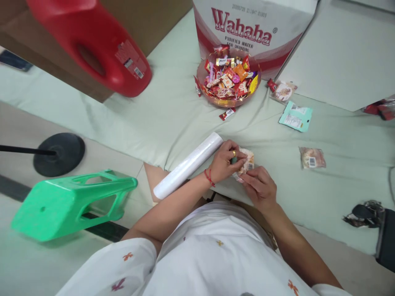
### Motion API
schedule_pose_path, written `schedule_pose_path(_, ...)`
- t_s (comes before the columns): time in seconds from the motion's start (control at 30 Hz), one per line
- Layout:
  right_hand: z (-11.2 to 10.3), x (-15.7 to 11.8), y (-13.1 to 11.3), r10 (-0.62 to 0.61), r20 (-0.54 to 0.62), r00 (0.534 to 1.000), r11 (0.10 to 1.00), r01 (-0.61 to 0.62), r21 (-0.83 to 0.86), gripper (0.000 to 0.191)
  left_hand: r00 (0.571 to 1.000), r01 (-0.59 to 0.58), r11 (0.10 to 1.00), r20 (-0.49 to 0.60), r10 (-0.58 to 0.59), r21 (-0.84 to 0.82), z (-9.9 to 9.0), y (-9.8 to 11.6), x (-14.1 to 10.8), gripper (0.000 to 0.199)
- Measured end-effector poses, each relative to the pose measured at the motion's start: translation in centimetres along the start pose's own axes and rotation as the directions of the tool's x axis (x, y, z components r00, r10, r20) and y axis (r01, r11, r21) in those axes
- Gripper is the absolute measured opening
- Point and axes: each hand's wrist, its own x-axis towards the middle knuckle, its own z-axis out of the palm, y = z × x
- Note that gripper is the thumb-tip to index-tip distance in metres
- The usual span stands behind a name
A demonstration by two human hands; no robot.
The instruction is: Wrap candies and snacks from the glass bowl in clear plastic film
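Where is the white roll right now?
In the head view, the white roll lies left of centre, slanting beside the left hand, with the green stool farther left.

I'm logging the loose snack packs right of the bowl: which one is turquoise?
The flat turquoise pack, lying between the clear pack by the Wahaha box and the pinkish pack; only it is turquoise.

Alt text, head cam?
Left hand and right hand hold a small packet over a pale green cloth. Beyond are a bowl of wrapped sweets and a Wahaha water box; a white roll lies beside the left forearm, a green stool farther left.
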Motion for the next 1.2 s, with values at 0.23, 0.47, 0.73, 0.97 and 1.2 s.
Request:
schedule_pose_path(0.23,-0.6,2.7,0.4,0.203,0.006,0.979,0.979,-0.203,-0.023,0.012,0.998,-0.036,0.997,0.058,0.032,0.066,-0.2,-0.5,0.1,0.018)
schedule_pose_path(0.47,-0.1,4.0,1.2,0.395,0.029,0.918,0.917,-0.396,0.053,0.016,0.983,-0.087,0.995,0.164,0.078,0.050,-1.3,-0.2,0.4,0.030)
schedule_pose_path(0.73,0.7,3.8,0.8,0.585,0.060,0.809,0.796,-0.587,0.146,0.017,0.985,-0.020,1.000,0.173,0.022,-0.010,-1.6,-0.1,0.4,0.027)
schedule_pose_path(0.97,0.7,4.6,2.4,0.737,0.236,0.633,0.456,-0.724,0.518,0.042,0.982,-0.068,0.997,0.175,0.075,-0.044,-1.8,-0.8,0.5,0.023)
schedule_pose_path(1.2,0.2,3.7,2.9,0.800,0.129,0.585,0.408,-0.690,0.598,0.030,0.985,-0.029,1.000,0.168,0.028,0.002,-1.6,-0.8,0.5,0.017)
